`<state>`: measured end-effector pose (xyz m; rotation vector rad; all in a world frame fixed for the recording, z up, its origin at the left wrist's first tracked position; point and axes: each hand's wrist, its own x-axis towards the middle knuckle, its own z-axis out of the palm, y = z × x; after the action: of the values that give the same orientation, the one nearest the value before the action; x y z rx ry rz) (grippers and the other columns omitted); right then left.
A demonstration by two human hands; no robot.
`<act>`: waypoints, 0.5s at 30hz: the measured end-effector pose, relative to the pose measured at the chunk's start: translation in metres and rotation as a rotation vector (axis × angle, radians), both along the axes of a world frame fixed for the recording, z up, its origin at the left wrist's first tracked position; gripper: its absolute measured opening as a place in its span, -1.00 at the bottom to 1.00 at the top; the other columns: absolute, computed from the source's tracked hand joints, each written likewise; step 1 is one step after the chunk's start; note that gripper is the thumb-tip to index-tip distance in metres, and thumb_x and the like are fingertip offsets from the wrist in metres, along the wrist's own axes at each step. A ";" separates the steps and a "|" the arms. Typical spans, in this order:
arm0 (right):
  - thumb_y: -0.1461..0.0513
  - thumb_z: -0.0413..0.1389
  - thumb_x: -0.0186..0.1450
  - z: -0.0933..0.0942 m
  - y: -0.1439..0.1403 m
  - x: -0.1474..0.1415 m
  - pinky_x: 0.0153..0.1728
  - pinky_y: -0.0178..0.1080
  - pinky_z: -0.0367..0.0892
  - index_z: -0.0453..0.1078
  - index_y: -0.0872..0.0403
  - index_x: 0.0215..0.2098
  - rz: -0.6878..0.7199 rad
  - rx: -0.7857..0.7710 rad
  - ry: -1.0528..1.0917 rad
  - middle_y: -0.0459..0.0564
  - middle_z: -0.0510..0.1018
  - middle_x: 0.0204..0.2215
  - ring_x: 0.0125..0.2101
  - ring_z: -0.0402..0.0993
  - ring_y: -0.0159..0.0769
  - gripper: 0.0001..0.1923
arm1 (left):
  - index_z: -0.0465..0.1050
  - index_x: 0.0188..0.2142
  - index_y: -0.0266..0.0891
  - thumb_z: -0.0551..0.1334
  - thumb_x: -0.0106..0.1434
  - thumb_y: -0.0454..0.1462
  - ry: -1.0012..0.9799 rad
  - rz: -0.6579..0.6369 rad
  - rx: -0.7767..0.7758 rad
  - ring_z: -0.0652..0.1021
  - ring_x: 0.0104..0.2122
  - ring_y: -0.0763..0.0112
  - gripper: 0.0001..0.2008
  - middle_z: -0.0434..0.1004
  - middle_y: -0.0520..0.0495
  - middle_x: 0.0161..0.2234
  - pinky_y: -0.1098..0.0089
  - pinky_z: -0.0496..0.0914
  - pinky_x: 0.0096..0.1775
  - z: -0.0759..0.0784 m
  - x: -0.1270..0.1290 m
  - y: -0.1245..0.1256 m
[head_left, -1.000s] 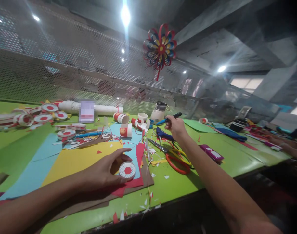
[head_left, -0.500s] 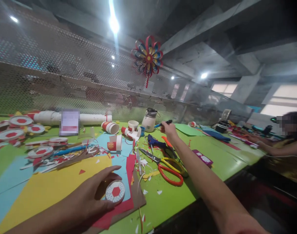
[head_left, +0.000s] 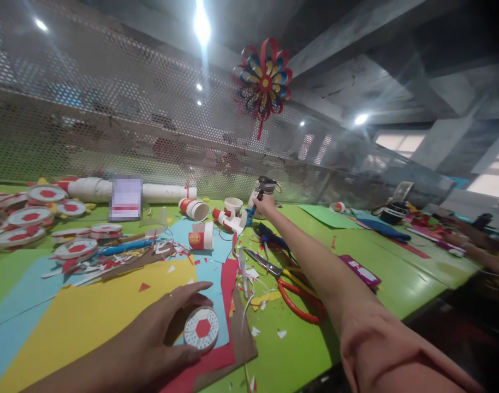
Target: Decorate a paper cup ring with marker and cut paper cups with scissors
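Note:
My left hand [head_left: 163,322] is curled around a small white disc [head_left: 201,328] with a red hexagon and blue marks, its thumb against the lower edge and its fingers behind the top. Under them lie red [head_left: 229,305], blue and yellow paper [head_left: 122,295]. Stretched far forward, my right hand [head_left: 265,205] grips a black-and-blue pen [head_left: 256,201] held upright. The pen's lower end is at a small blue object [head_left: 248,217]; whether they touch I cannot tell. Just behind stands a pale bottle [head_left: 256,188] with a dark lid, partly hidden by the hand.
Orange-and-yellow-handled scissors [head_left: 296,300] lie open beneath my right forearm, near a craft knife [head_left: 244,273] and paper scraps. Several cut paper cups [head_left: 201,236] stand and lie behind. Decorated discs [head_left: 30,216] crowd the left. A purple case [head_left: 360,271] lies right, towards another person's arm [head_left: 485,256].
My right hand has moved slightly left and towards the bottle, turning the pen from nearly level to upright over the blue object. My left hand stays around the disc. The view has shifted right.

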<state>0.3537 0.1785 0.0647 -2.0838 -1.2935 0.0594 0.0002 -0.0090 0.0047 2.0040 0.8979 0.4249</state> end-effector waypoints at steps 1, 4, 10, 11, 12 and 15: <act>0.15 0.11 0.37 -0.001 0.004 0.001 -0.13 -0.05 0.45 0.35 0.11 0.05 0.000 -0.019 -0.006 0.06 0.46 -0.01 -0.11 0.48 -0.17 -0.67 | 0.14 0.24 -0.07 0.32 0.05 -0.10 0.003 -0.001 0.000 0.38 0.16 0.03 -0.23 0.39 -0.12 0.17 0.10 0.26 0.19 -0.001 0.000 0.000; 0.15 0.11 0.37 -0.003 0.013 0.002 -0.13 -0.04 0.44 0.34 0.11 0.06 0.006 -0.062 -0.038 0.06 0.46 0.00 -0.11 0.48 -0.18 -0.66 | 0.16 0.23 -0.02 0.33 0.05 -0.11 0.008 0.001 0.005 0.37 0.16 0.00 -0.25 0.39 -0.09 0.17 0.06 0.25 0.20 -0.002 0.000 0.002; 0.15 0.12 0.36 -0.012 0.014 0.001 -0.12 -0.04 0.44 0.35 0.12 0.05 0.038 -0.156 -0.096 0.07 0.46 -0.01 -0.10 0.48 -0.17 -0.67 | 0.15 0.24 -0.01 0.32 0.05 -0.08 0.013 0.004 0.009 0.34 0.19 -0.02 -0.24 0.33 -0.10 0.21 0.05 0.25 0.20 -0.005 -0.003 0.000; 0.15 0.12 0.36 -0.013 0.013 0.001 -0.12 -0.04 0.44 0.35 0.12 0.05 0.043 -0.168 -0.104 0.07 0.46 -0.01 -0.10 0.48 -0.17 -0.67 | 0.15 0.24 -0.02 0.32 0.06 -0.08 0.015 0.003 0.005 0.34 0.19 -0.02 -0.25 0.32 -0.10 0.22 0.05 0.25 0.20 -0.004 -0.004 -0.001; 0.15 0.12 0.36 -0.013 0.012 0.000 -0.12 -0.04 0.44 0.35 0.12 0.05 0.048 -0.175 -0.111 0.07 0.46 -0.01 -0.10 0.48 -0.17 -0.67 | 0.15 0.24 -0.03 0.31 0.07 -0.09 0.013 0.005 0.004 0.34 0.19 -0.01 -0.26 0.32 -0.11 0.22 0.06 0.26 0.20 -0.004 -0.004 -0.002; 0.15 0.12 0.36 -0.012 0.009 0.000 -0.13 -0.05 0.44 0.36 0.13 0.04 0.051 -0.166 -0.128 0.06 0.47 -0.01 -0.11 0.48 -0.16 -0.67 | 0.15 0.23 -0.07 0.29 0.09 -0.10 -0.009 0.010 0.016 0.36 0.18 0.02 -0.28 0.35 -0.12 0.20 0.08 0.27 0.20 -0.001 -0.004 -0.004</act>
<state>0.3533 0.1874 0.0531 -2.2250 -1.4620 0.0576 -0.0037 -0.0132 0.0034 2.0116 0.9022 0.4474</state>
